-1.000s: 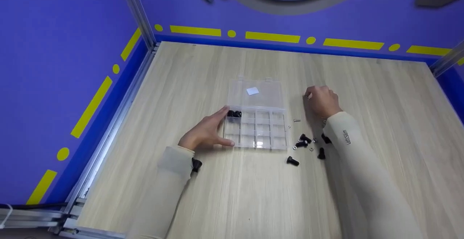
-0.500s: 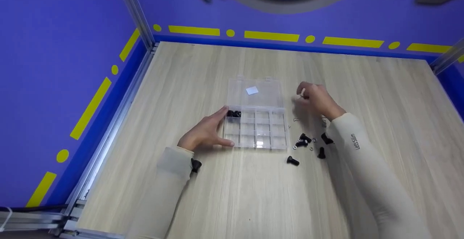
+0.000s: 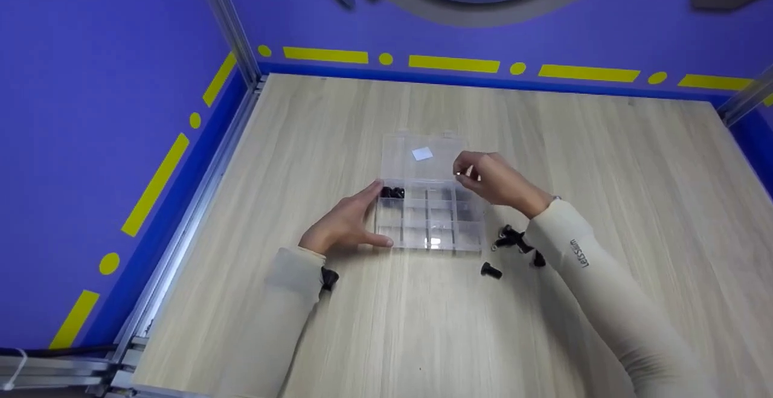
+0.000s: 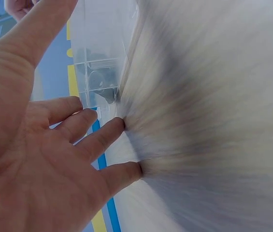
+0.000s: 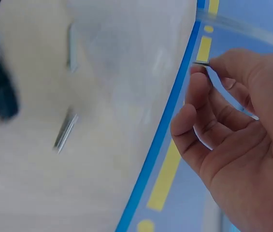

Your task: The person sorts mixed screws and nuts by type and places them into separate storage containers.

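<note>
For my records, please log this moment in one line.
left hand: beside clear plastic compartment box; right hand: pinches small thin metallic piece

Box (image 3: 430, 221) glossy plastic; screws (image 5: 65, 131) shiny metal; table (image 3: 410, 316) smooth wood-grain; sleeves (image 3: 610, 283) matt cloth.

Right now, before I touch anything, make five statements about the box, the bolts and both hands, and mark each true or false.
1. Black parts sit in the far-left corner compartment of the clear box. True.
2. The box is shut. False: its lid is open.
3. The right hand pinches a small metal-looking piece. True.
4. The loose black bolts lie left of the box. False: they lie to its right.
5. The left hand grips a bolt. False: it is spread at the box's left side.
</note>
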### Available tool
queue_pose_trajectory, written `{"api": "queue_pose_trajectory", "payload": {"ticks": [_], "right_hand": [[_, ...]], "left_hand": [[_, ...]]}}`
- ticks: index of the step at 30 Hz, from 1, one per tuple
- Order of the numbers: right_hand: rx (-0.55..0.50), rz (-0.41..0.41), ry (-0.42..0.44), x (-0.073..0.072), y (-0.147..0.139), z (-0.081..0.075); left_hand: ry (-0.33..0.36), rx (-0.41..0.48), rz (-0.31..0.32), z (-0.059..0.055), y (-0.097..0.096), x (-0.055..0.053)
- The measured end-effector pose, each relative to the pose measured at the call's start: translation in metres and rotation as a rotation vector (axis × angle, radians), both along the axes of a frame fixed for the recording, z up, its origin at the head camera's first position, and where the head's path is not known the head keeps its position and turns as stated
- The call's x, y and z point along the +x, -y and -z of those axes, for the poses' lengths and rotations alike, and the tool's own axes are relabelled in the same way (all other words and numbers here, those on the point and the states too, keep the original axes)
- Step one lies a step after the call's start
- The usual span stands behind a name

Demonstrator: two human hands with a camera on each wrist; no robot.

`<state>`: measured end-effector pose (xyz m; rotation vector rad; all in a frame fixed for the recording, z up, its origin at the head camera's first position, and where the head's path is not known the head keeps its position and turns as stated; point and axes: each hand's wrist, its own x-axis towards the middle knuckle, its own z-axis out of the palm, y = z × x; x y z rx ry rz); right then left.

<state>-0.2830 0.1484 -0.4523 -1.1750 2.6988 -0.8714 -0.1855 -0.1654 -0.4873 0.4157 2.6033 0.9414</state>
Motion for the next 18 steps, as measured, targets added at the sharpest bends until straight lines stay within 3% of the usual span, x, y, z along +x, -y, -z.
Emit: {"api": "queue_pose_trajectory", "payload": {"ticks": [9, 18], "right_hand": [[0.036, -0.089, -0.029, 0.013, 0.036, 0.001], [0.017, -0.154, -0.117, 0.013, 0.065, 0.016]], "left_hand": [[-0.014, 0.047, -0.007, 0.004, -0.005, 0.000], [-0.002, 0.049, -0.016, 0.002, 0.002, 0.002]]}}
